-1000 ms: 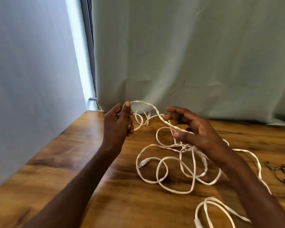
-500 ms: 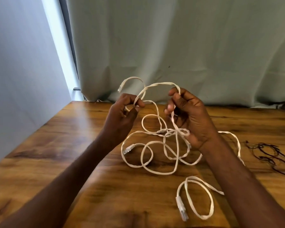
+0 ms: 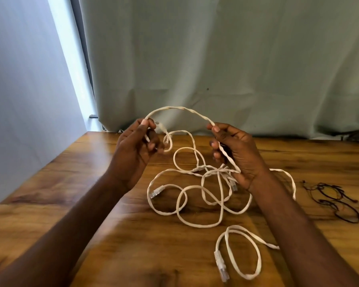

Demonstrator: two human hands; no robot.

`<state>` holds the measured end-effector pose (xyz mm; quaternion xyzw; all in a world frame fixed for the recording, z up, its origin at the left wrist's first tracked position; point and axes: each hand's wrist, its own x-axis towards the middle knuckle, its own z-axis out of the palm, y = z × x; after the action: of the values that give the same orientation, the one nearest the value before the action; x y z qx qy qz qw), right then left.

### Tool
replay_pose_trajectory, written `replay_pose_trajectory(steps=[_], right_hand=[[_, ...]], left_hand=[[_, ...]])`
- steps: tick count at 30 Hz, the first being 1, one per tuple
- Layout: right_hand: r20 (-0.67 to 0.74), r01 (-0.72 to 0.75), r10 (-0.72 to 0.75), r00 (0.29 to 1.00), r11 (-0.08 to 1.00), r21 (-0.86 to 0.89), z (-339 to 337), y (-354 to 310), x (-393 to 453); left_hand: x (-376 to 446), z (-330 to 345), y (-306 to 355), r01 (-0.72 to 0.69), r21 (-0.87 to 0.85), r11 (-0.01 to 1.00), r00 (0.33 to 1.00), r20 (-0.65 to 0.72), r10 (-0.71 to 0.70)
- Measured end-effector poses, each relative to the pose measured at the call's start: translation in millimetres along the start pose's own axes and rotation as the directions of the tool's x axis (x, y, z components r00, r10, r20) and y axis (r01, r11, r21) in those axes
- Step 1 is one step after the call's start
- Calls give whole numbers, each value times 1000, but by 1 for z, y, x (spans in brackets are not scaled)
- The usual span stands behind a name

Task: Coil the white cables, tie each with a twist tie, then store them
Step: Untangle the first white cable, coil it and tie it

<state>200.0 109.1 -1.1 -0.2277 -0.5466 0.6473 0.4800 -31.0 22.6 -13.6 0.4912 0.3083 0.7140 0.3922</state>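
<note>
Tangled white cables (image 3: 197, 195) lie in loose loops on the wooden table (image 3: 116, 245). My left hand (image 3: 136, 149) pinches one cable near its end, with a small loop hanging under its fingers. My right hand (image 3: 235, 151) grips the same cable a little way along it. Between the two hands the cable arches up above the table. The rest of it runs down through my right palm into the tangle. A clear plug (image 3: 155, 192) shows at the tangle's left, and another plug (image 3: 221, 266) ends a loop near the front.
Several dark twist ties (image 3: 336, 200) lie on the table at the right. A pale green curtain (image 3: 226, 59) hangs behind the table's far edge, and a grey wall (image 3: 25, 90) runs along its left side.
Both hands have lifted the cable off the tangle and moved apart, stretching an arch of it between them. The view has shifted, showing the twist ties more fully.
</note>
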Motion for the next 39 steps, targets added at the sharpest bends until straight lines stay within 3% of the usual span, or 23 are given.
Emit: replay_pose_trajectory(steps=[4, 7, 9, 12, 17, 19, 21, 23, 25, 27, 29, 31, 34, 36, 39], right_hand=[[9, 61, -60, 998, 996, -59, 14, 11, -2], [11, 156, -157, 988, 969, -192, 30, 22, -4], [2, 227, -237, 971, 929, -293, 37, 24, -7], [24, 306, -330, 944, 843, -442, 36, 28, -5], [170, 348, -306, 937, 771, -533, 36, 29, -3], [191, 323, -263, 946, 821, -471, 26, 17, -3], [220, 264, -168, 961, 794, -548, 8, 0, -3], [259, 213, -30, 966, 662, -719, -10, -10, -6], [246, 201, 15, 969, 526, -826, -19, -11, -7], [254, 227, 0, 967, 450, -864, -12, -7, -7], [325, 314, -19, 946, 308, -898, 0, 7, -4], [436, 432, -17, 900, 172, -885, 13, 24, -4], [568, 568, -1, 823, -13, -823, 30, 42, -8], [583, 589, -84, 808, 82, -804, 34, 44, -10], [354, 457, -290, 889, 524, -719, 32, 40, -9]], left_hand=[[-8, 10, -4, -53, 382, 923, 993, 119, 8], [-17, 29, -11, -60, 421, 905, 969, 241, -48], [-20, 38, -17, -2, 376, 927, 972, 219, -87], [-19, 38, -22, 70, 290, 954, 994, 55, -89], [-9, 24, -21, 171, 19, 985, 984, 41, -172], [3, 10, -10, 168, -195, 966, 983, -37, -178], [13, -13, 4, 90, -353, 931, 971, -178, -161], [19, -36, 14, 1, -460, 888, 948, -282, -148], [21, -51, 16, -52, -585, 809, 937, -309, -163], [21, -60, 13, -52, -710, 702, 940, -273, -207], [20, -61, 8, 12, -764, 646, 959, -175, -224], [19, -57, 8, 80, -745, 662, 970, -95, -223], [18, -48, 14, 196, -602, 774, 955, -64, -291], [17, -42, 19, 324, -392, 861, 925, -59, -375], [12, -35, 18, 438, 42, 898, 894, -122, -430]])
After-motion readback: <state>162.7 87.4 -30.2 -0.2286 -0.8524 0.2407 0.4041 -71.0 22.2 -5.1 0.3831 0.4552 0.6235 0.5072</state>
